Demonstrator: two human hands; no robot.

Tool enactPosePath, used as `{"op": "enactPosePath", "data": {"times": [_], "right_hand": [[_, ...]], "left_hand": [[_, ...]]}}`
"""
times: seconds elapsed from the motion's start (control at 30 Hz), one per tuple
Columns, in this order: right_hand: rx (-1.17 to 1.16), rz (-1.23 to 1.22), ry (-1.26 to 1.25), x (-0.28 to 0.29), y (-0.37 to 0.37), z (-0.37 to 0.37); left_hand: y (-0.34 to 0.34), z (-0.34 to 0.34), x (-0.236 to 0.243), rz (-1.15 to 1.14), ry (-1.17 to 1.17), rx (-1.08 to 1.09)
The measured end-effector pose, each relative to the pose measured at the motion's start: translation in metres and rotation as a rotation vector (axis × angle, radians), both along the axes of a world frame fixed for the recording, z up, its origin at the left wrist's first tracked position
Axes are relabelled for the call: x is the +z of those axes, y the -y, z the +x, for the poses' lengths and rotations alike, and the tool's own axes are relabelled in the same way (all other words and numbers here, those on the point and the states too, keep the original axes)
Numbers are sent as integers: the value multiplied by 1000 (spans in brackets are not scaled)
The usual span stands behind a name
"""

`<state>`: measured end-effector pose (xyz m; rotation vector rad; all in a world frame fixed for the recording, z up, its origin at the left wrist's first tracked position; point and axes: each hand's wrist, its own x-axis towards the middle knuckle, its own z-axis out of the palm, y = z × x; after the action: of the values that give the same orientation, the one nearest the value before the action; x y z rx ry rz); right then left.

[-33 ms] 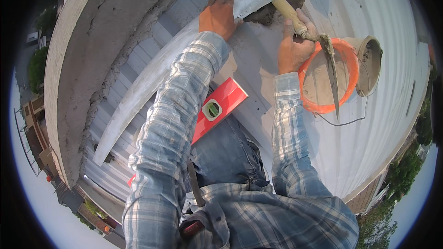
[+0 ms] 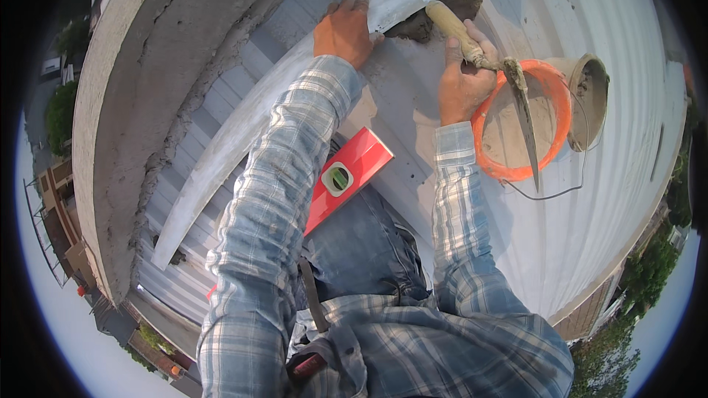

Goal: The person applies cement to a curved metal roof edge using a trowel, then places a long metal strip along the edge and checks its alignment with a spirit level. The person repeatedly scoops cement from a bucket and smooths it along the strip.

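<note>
My left hand (image 2: 344, 32) is closed over a long pale strip (image 2: 236, 129), its fingers curled across the upper part. In my right hand (image 2: 467, 88) is a trowel (image 2: 448, 24), gripped by its wooden handle. The handle points up and to the left, towards the strip. Seen nearly edge-on, the mortar-smeared blade extends down over an orange-rimmed bucket (image 2: 564, 114) with grey mortar inside. Wet mortar (image 2: 417, 28) lies under the strip's edge between my hands. A red spirit level (image 2: 361, 166) rests by my thigh, partly hidden behind my left forearm.
A mortar-stained container (image 2: 590, 107) lies tilted against the bucket's right side. Ribbed metal roofing (image 2: 605, 214) spreads beneath everything. A rough concrete parapet (image 2: 110, 133) rises along the left. Beyond the roof's right edge are trees (image 2: 649, 265).
My right hand has shifted slightly left and down with the trowel. The left hand keeps its hold on the strip, and the view has moved a little.
</note>
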<state>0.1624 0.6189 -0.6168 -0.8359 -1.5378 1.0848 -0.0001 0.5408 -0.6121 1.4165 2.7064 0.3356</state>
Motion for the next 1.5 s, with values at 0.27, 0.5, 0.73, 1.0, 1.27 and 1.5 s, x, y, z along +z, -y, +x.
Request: {"op": "enactPosePath", "data": {"times": [0.27,0.5,0.73,1.0,1.27,1.5], "right_hand": [[116,-156,17,-14,36,33],[112,-133,37,-8,31,32],[-47,-25,-121,0,10,-9],[-50,58,-252,4,-6,-34],[36,-33,-226,3,-11,-45],[44,-19,-92,0,-25,-53]], "left_hand": [[-1,-1,12,-58,15,-21],[-4,-1,12,-39,-2,-16],[-5,-2,11,-31,-13,-24],[-3,-2,10,-20,-21,-26],[-6,-3,14,-18,23,-14],[-4,-2,11,-56,50,6]]}}
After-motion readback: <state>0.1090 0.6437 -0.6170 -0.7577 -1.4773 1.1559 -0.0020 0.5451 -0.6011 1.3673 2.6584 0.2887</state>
